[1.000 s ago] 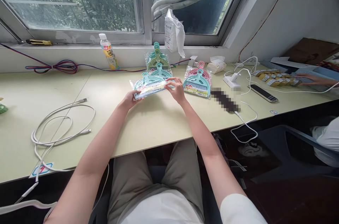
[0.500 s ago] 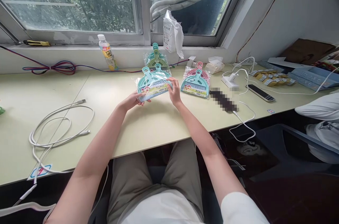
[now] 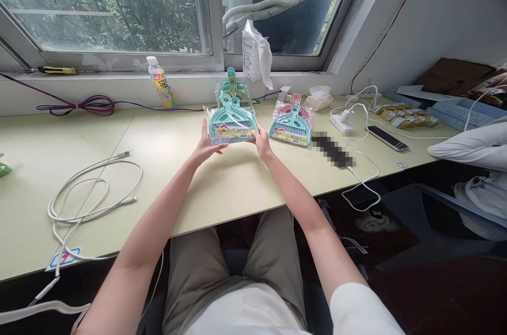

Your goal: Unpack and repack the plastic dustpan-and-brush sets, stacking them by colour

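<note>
A teal mini dustpan-and-brush set in a clear bag point(image 3: 231, 122) stands upright, facing me, above the pale green table point(image 3: 222, 182). My left hand point(image 3: 206, 146) grips its lower left corner and my right hand point(image 3: 261, 140) grips its lower right corner. Behind it, against the wall, lies a pile of green and teal bagged sets point(image 3: 233, 89). To the right lies a second pile, a teal set over a pink one point(image 3: 291, 124).
A white cable coil point(image 3: 89, 189) lies at left. A drink bottle point(image 3: 160, 81) and coloured wires point(image 3: 79, 104) sit by the sill, a white bag point(image 3: 255, 55) on it. A charger point(image 3: 343, 121), a phone point(image 3: 387, 137) and another person's sleeve point(image 3: 471, 147) are at right.
The bagged set has been turned from lying sideways to upright facing me and has moved slightly right. A person's sleeve has come in at the right edge.
</note>
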